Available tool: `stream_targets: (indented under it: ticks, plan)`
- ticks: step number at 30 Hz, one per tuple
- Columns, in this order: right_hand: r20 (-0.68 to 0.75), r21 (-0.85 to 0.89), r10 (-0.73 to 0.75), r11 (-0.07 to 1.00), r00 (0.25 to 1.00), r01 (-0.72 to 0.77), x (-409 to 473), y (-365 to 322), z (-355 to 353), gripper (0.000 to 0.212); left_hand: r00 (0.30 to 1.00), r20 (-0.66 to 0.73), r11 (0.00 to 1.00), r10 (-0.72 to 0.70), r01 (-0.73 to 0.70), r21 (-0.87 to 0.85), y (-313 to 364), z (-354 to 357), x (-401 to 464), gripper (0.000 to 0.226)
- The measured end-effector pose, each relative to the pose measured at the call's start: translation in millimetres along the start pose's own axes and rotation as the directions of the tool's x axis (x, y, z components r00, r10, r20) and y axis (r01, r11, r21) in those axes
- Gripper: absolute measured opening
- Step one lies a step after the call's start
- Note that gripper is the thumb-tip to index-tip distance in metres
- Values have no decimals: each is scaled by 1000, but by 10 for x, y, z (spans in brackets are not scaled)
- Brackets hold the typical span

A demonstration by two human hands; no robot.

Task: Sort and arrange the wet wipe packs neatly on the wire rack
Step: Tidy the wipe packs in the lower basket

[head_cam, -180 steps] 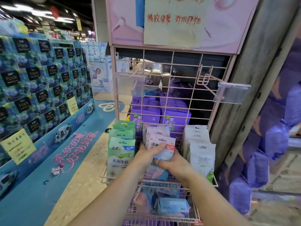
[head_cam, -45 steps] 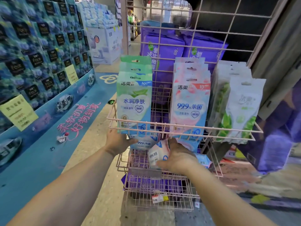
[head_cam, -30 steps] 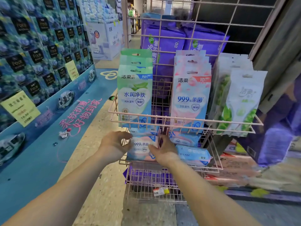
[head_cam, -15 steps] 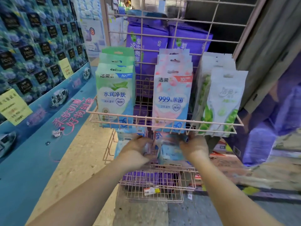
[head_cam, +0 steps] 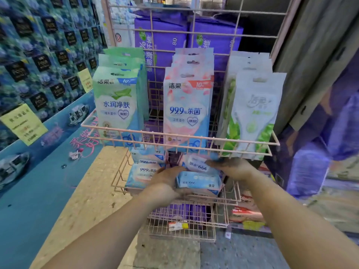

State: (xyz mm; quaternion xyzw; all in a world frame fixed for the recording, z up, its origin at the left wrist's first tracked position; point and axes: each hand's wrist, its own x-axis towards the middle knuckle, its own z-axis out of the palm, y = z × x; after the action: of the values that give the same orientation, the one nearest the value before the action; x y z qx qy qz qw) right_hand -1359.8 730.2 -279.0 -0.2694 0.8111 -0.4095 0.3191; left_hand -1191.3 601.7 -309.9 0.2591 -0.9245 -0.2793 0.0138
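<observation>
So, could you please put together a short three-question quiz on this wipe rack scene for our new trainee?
1. True or false: the upper basket holds three rows of upright packs.
2. Which hand touches the upside-down blue pack in the middle basket: A) the left hand, B) the right hand, C) neither?
3. Fill in: the pink packs stand between the green packs and the ____ packs.

Key: 1 true; 2 A, the left hand cups its near left end, while the right hand rests on the pack behind; 3 white.
</observation>
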Motion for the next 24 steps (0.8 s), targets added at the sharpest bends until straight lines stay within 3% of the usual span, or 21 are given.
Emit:
stream_targets:
  ticks: [2,6,11,14,18,19,21,22,24]
  plan:
    - [-97,191,-11,981,995,30,-78,44,-95,39,1000,5,1000,-7,7,-20,-38,-19,-5,64]
    - [-180,298,13,954,984,42,-250,16,-193,10,999,17,998,-43,44,-54,-57,-28,18,70]
    - [-179,401,-21,911,984,92,-239,15,-112,22,995,80,993,-62,69,-94,-86,-38,26,74]
    - [-161,586,45,808,986,59,-164,66,-14,30,993,119,994,-22,34,-106,-7,-100,46,73]
    - [-48,744,-23,666,999,51,-173,49,115,32,995,97,972,-15,37,-232,208,-158,136,83]
    - [-25,731,-37,681,999,44,-190,29,132,28,994,105,951,-40,71,-302,254,-162,140,84]
    - [2,547,-38,837,999,31,-200,-8,157,30,986,123,877,-112,156,-454,258,-148,139,86]
    - [23,363,-10,932,1000,1,-196,-22,162,47,984,106,841,-144,179,-511,219,-139,130,90]
    - [92,22,53,998,994,-56,-188,-42,169,87,985,48,813,-167,165,-559,98,-150,137,96]
